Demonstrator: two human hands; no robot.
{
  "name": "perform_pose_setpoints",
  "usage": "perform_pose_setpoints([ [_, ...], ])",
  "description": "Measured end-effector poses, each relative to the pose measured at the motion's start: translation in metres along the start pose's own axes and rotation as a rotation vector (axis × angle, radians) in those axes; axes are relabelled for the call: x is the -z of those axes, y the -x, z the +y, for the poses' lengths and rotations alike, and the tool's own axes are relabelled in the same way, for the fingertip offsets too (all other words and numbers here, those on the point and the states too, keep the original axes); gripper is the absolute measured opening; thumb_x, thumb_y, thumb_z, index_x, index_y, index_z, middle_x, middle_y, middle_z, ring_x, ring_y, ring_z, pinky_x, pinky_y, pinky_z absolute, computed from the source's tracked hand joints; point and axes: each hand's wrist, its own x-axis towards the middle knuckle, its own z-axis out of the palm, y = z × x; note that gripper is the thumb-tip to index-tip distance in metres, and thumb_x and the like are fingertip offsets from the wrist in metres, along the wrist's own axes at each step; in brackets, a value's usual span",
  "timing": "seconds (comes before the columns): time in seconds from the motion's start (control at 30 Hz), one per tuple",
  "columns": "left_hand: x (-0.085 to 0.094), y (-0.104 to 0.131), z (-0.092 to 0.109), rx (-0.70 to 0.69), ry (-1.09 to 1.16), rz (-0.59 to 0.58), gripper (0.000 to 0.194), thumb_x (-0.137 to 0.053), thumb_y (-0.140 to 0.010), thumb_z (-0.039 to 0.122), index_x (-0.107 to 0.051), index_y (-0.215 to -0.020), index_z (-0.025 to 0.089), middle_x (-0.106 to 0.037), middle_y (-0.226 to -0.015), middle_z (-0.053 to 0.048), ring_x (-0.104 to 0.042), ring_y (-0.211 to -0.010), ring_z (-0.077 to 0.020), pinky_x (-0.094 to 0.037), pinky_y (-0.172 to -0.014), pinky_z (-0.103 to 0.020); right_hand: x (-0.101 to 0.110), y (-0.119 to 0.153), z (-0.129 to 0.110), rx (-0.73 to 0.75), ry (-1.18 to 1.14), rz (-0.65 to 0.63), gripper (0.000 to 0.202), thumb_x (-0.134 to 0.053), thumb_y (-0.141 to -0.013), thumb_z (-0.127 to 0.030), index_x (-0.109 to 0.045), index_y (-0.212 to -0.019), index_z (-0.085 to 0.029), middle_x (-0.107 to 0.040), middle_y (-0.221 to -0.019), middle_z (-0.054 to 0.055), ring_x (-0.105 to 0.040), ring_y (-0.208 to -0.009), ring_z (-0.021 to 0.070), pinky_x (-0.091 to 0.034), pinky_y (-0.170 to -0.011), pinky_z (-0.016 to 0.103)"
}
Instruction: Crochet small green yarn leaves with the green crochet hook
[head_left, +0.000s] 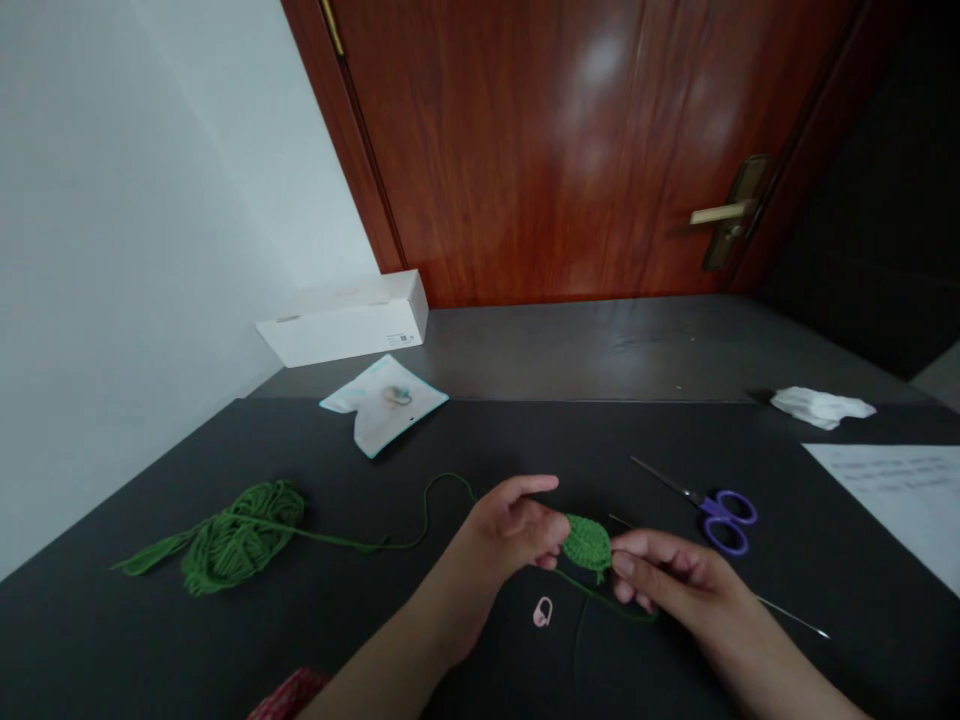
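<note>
Between my hands is a small oval piece of green crochet point(587, 543), held just above the dark table. My left hand point(517, 525) pinches its left end between thumb and fingers, with the index finger lifted away. My right hand point(667, 575) has thumb and fingertips closed on the right edge of the crochet. A green strand runs from under the piece towards my right hand. A thin metal rod point(793, 617), perhaps a hook or needle, passes behind or under my right hand; whether it is touched, I cannot tell. Below the crochet lies a pink stitch marker point(542, 612).
A green yarn skein point(244, 535) lies at left, its strand leading to my left hand. Purple-handled scissors point(724, 515) rest to the right. Farther back are a white packet point(390, 405), a white box point(352, 325), a crumpled tissue point(821, 406) and a printed sheet point(900, 490).
</note>
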Motion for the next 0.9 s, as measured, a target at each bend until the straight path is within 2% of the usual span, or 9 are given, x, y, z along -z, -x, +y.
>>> perform_pose_setpoints([
  [0.03, -0.001, -0.001, -0.001, -0.008, -0.023, -0.006, 0.051, -0.077, -0.068, 0.028, -0.058, -0.114, 0.015, -0.062, -0.078, -0.001, -0.056, -0.068, -0.0128, -0.042, -0.069, -0.03, -0.001, 0.0, 0.0, 0.01, -0.004, -0.007, 0.028, -0.069, -0.075, -0.048, -0.074, -0.073, -0.02, -0.065, -0.057, 0.001, -0.051, -0.052, 0.0127, -0.04, -0.052, 0.024],
  [0.13, -0.002, -0.003, -0.004, -0.038, -0.088, 0.003, 0.05, -0.075, -0.069, 0.022, -0.057, -0.115, 0.015, -0.064, -0.076, 0.0, -0.056, -0.064, -0.0124, -0.042, -0.065, -0.029, -0.002, 0.002, -0.005, 0.05, -0.001, -0.02, 0.027, -0.068, -0.077, -0.045, -0.072, -0.069, -0.019, -0.064, -0.06, 0.0, -0.053, -0.055, 0.0133, -0.041, -0.054, 0.024],
  [0.3, -0.001, -0.006, -0.002, -0.039, -0.176, -0.037, 0.053, -0.075, -0.068, 0.019, -0.054, -0.117, 0.015, -0.065, -0.071, 0.001, -0.057, -0.063, -0.0128, -0.042, -0.065, -0.028, -0.004, 0.002, -0.019, 0.141, 0.017, -0.005, 0.023, -0.068, -0.077, -0.044, -0.074, -0.081, -0.022, -0.068, -0.08, 0.003, -0.062, -0.079, 0.0199, -0.047, -0.073, 0.03],
  [0.5, -0.005, -0.005, -0.005, -0.074, -0.25, -0.057, 0.054, -0.073, -0.068, 0.02, -0.053, -0.118, 0.018, -0.063, -0.074, 0.003, -0.056, -0.067, -0.0129, -0.04, -0.065, -0.027, -0.01, 0.001, -0.019, 0.156, 0.013, 0.0, 0.025, -0.071, -0.072, -0.044, -0.07, -0.068, -0.019, -0.063, -0.062, 0.0, -0.058, -0.06, 0.016, -0.045, -0.06, 0.028],
  [0.73, -0.009, -0.001, -0.01, -0.081, -0.283, -0.052, 0.055, -0.067, -0.068, 0.012, -0.051, -0.12, 0.018, -0.058, -0.075, 0.004, -0.049, -0.059, -0.0098, -0.035, -0.057, -0.025, -0.016, 0.004, -0.015, 0.184, 0.003, 0.015, 0.021, -0.072, -0.072, -0.039, -0.069, -0.065, -0.019, -0.059, -0.059, -0.002, -0.054, -0.058, 0.0143, -0.042, -0.058, 0.026],
  [0.9, -0.009, -0.001, -0.009, -0.085, -0.251, -0.04, 0.057, -0.07, -0.066, 0.012, -0.051, -0.12, 0.016, -0.059, -0.073, 0.003, -0.052, -0.062, -0.0119, -0.037, -0.06, -0.026, -0.015, 0.003, -0.013, 0.162, -0.022, 0.031, 0.019, -0.074, -0.071, -0.036, -0.069, -0.063, -0.019, -0.056, -0.056, -0.003, -0.05, -0.056, 0.0135, -0.04, -0.056, 0.025],
])
